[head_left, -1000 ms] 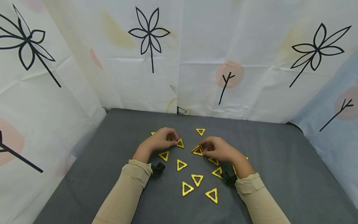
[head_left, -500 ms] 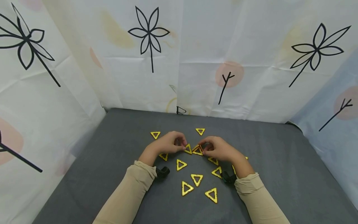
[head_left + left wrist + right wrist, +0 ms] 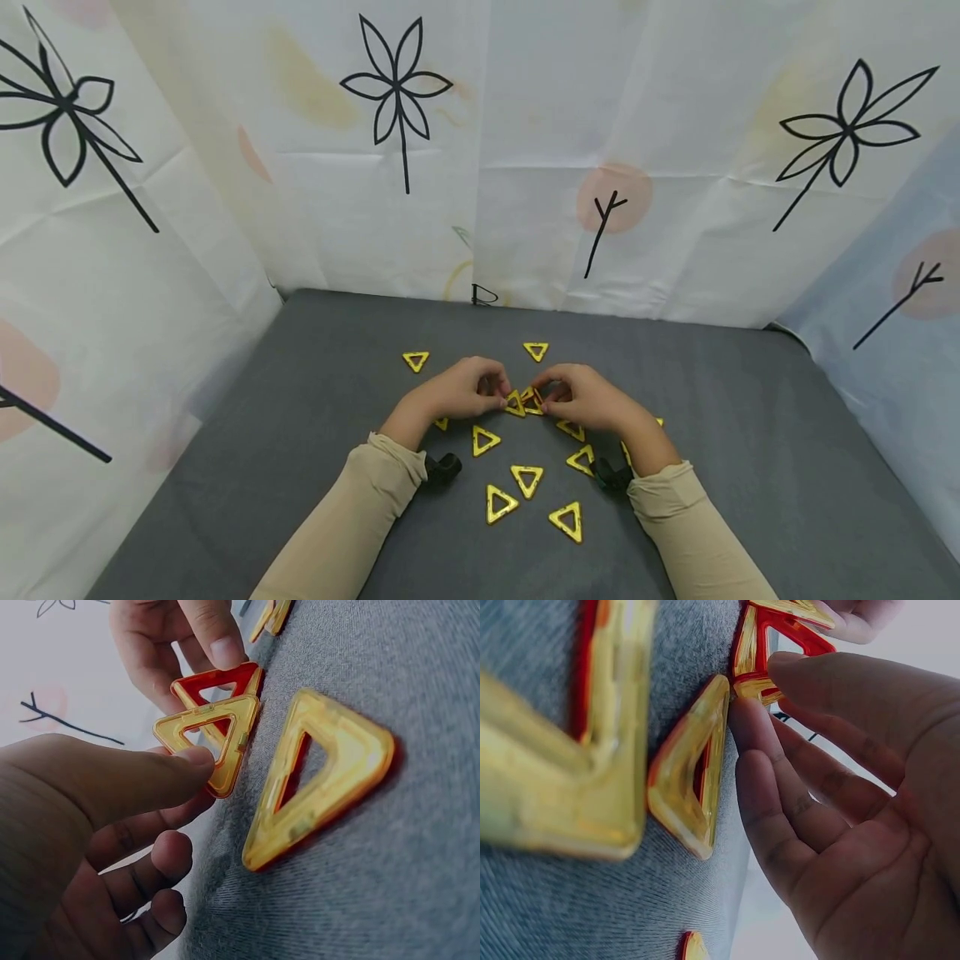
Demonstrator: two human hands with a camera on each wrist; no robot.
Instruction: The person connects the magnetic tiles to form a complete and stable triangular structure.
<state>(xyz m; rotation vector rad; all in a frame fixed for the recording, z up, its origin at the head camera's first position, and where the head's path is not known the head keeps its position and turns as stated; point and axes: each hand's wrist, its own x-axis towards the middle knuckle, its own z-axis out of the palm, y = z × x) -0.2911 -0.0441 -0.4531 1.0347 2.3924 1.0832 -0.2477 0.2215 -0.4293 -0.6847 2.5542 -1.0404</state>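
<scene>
Head view. Both hands meet at the middle of a grey table (image 3: 712, 433). The left hand (image 3: 457, 390) pinches a yellow triangle (image 3: 514, 404) between thumb and fingertips; the right hand (image 3: 585, 396) pinches a second triangle (image 3: 532, 398), and the two pieces touch edge to edge. Loose triangles (image 3: 527, 477) lie flat on the table near the wrists, with two more (image 3: 416, 360) farther back. Patterned white sheets (image 3: 480, 167) wall the table in.

Left wrist view. The thumb of the left hand (image 3: 97, 825) presses on the yellow triangle (image 3: 214, 742), which is tilted up off the cloth and meets the second triangle (image 3: 225, 682), red-tinted here, held under the right hand's fingertips (image 3: 217, 637). A loose triangle (image 3: 322, 772) lies flat just beside them.

Right wrist view. The right hand (image 3: 840, 817) clamps a corner of the second triangle (image 3: 765, 652) between thumb and fingers. A flat triangle (image 3: 694, 769) lies beside the fingers.
</scene>
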